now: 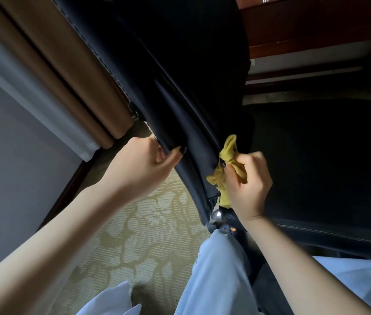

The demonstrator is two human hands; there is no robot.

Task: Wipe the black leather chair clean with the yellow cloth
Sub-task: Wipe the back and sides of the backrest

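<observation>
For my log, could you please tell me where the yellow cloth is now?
Right of centre in the head view, the cloth is bunched in the right hand, against the lower edge of the chair back.

One black leather chair point(180, 87). One yellow cloth point(227, 153). Two hands: the left hand point(143, 164) and the right hand point(250, 185). Two pale blue trouser legs point(216, 280). One patterned carpet point(148, 223). Two brown curtain folds point(66, 71), with one white curtain point(32, 98) beside them. One piece of reddish wooden furniture point(316, 26), its kind unclear.
</observation>
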